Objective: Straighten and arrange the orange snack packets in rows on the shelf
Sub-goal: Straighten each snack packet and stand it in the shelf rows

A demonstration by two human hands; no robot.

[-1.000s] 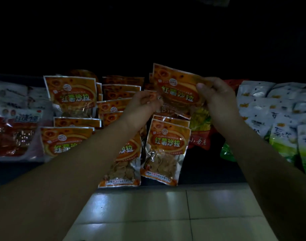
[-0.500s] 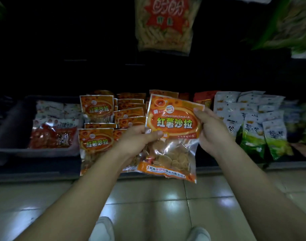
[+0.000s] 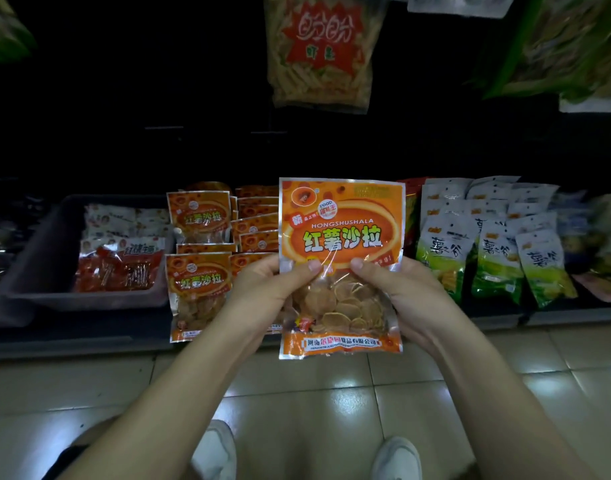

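I hold one orange snack packet upright in front of the low shelf, its label facing me and round chips showing through the clear lower part. My left hand grips its left edge, thumb on the front. My right hand grips the right edge the same way. Behind it, several more orange packets lie in overlapping rows on the shelf, partly hidden by the held packet and my left hand.
A grey tray with red and white packets sits at the left. Green and white packets fill the shelf at the right. A yellow snack bag hangs above. Tiled floor and my white shoes are below.
I have pulled the packet off the shelf toward me and turned it upright, closer to the camera. My view has tipped back, showing the floor and shoes.
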